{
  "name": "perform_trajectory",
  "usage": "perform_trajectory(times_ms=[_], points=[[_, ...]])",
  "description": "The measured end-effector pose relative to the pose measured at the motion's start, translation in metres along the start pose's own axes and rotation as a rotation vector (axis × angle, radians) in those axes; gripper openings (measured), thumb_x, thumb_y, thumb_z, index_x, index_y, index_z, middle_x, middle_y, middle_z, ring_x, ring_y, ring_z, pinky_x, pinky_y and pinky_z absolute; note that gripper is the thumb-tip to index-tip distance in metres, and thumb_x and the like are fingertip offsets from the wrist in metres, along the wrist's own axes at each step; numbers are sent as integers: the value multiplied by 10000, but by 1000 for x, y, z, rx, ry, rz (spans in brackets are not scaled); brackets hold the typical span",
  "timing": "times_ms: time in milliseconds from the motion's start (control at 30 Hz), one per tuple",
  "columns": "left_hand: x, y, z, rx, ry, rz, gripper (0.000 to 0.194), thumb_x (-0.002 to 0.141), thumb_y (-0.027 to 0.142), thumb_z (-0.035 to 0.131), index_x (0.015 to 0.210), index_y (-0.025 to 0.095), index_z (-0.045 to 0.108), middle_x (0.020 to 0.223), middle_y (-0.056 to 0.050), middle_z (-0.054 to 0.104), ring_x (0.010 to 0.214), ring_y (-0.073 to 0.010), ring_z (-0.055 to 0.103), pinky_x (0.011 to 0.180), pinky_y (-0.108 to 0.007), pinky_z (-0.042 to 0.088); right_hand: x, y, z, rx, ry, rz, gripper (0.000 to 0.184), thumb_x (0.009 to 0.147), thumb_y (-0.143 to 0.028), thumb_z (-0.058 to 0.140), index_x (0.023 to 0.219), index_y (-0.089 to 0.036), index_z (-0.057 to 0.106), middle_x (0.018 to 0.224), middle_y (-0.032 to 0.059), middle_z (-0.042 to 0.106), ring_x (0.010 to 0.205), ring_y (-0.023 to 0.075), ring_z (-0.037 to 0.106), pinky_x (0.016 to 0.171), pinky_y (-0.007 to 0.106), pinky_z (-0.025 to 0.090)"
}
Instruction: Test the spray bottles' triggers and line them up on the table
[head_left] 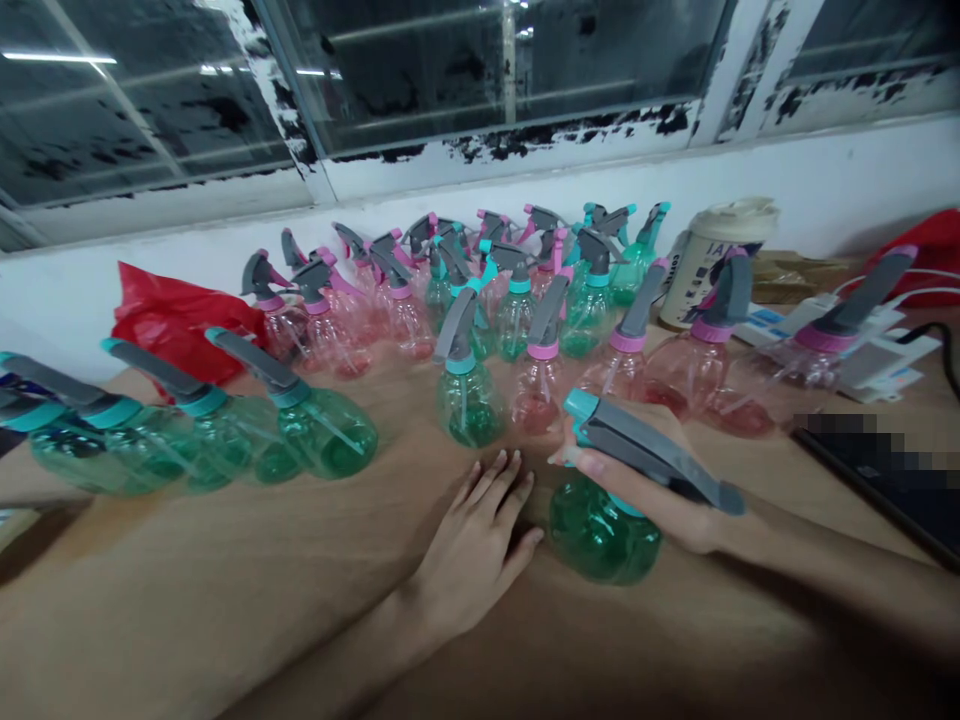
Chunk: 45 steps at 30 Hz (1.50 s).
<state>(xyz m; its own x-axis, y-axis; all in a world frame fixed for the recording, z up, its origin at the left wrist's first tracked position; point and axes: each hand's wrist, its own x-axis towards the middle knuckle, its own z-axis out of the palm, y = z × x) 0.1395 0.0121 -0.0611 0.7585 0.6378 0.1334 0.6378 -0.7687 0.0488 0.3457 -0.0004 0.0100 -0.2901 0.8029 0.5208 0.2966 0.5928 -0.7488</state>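
Green spray bottle (606,540) right in front of the person, at the near edge of the crowd, tilted over, and the right hand (679,518) has it, fingers wrapped under the grey trigger head (652,452) and around the neck. Whether its base touches the surface, I can't tell from this angle. It looks light: thin, clear, glossy plastic, so a firm squeeze on the round belly would likely give a little, and damp fingers could slide on that smooth curve. How much liquid is inside, if any, doesn't show. Best hold, I'd say, is right about here, at the teal collar (626,505) where the body narrows; the lever looks stiffer, but gripping it hard might work the trigger. Nothing about it seems brittle, though the teal nozzle (580,408) sticks out and could catch a knock.

Over to the left hand (472,565): palm down, fingers loosely fanned, holding nothing, flat on the surface (262,590) just beside the bottle. Straight ahead stands another green bottle (469,400), with a pink bottle (540,390) next to it. Further out, a green row (330,430) leans to the left, a red bag (191,325) behind it, and far right, a pale cup (712,265) by the wall.
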Motion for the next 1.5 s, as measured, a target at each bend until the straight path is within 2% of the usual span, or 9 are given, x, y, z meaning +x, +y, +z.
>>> perform_trajectory(times_ms=[133, 267, 467, 667, 867, 1033, 1233, 1400, 1500], points=[[0, 0, 1, -22, 54, -31, 419, 943, 316, 457, 1308, 110, 465, 1392, -141, 481, 1332, -262, 384, 1074, -484, 356, -1, -1, -1, -19, 5, 15, 154, 894, -324, 524, 793, -226, 588, 726, -5, 606, 669, 135, 592, 620, 274, 469], [0, 0, 3, -23, 88, -55, 384, 934, 290, 462, 1265, 98, 498, 1331, -148, 543, 1291, -273, 441, 1044, -487, 392, -2, 2, -2, 9, 0, 49, 153, 863, -353, 576, 961, -253, 638, 842, 5, 653, 735, 160, 615, 687, 299, 502], [0, 0, 4, -27, 117, -103, 416, 912, 255, 506, 1283, 69, 471, 1320, -156, 551, 1269, -264, 468, 1050, -470, 391, -7, 3, 1, 53, 23, 75, 244, 861, -334, 588, 1081, -256, 659, 829, 17, 674, 648, 150, 616, 588, 279, 501], [0, -1, 4, -39, 120, -120, 378, 916, 234, 493, 1264, 87, 478, 1311, -152, 556, 1264, -258, 472, 1041, -466, 403, -6, 1, 1, 112, -6, 91, 280, 867, -273, 584, 1141, -258, 641, 1041, 33, 689, 907, 187, 655, 807, 319, 524], [-2, -3, 5, -106, 159, -95, 369, 929, 231, 476, 1285, 137, 451, 1311, -126, 548, 1275, -264, 454, 1024, -475, 421, -5, 0, -1, 216, -77, 127, 388, 865, -266, 593, 1251, -304, 571, 1211, 22, 638, 1131, 191, 580, 995, 354, 448], [-2, -5, 2, -184, 164, -115, 339, 945, 238, 467, 1279, 180, 453, 1344, -106, 509, 1259, -257, 466, 1023, -465, 425, -2, -1, -3, 244, -107, 139, 269, 865, -247, 589, 1122, -300, 644, 1037, 15, 690, 952, 182, 650, 902, 369, 516], [-3, -7, 3, -185, 183, -112, 329, 941, 239, 464, 1266, 190, 469, 1327, -104, 512, 1234, -266, 489, 997, -466, 447, 0, -1, -2, 236, -76, 125, 134, 859, -246, 588, 974, -233, 655, 968, 14, 691, 951, 173, 651, 835, 317, 524], [-2, -8, 2, -192, 137, -125, 327, 943, 239, 468, 1264, 180, 472, 1290, -108, 533, 1226, -270, 489, 993, -474, 449, -2, 2, -1, 189, -31, 127, 100, 858, -291, 589, 880, -205, 634, 796, -3, 646, 740, 140, 643, 664, 257, 516], [-1, -8, 0, -223, 132, -131, 300, 948, 236, 459, 1244, 198, 488, 1295, -92, 532, 1213, -256, 503, 1001, -467, 445, -2, 1, -2, 192, -57, 115, 116, 875, -302, 571, 853, -198, 617, 782, -3, 623, 715, 136, 636, 663, 261, 517]])
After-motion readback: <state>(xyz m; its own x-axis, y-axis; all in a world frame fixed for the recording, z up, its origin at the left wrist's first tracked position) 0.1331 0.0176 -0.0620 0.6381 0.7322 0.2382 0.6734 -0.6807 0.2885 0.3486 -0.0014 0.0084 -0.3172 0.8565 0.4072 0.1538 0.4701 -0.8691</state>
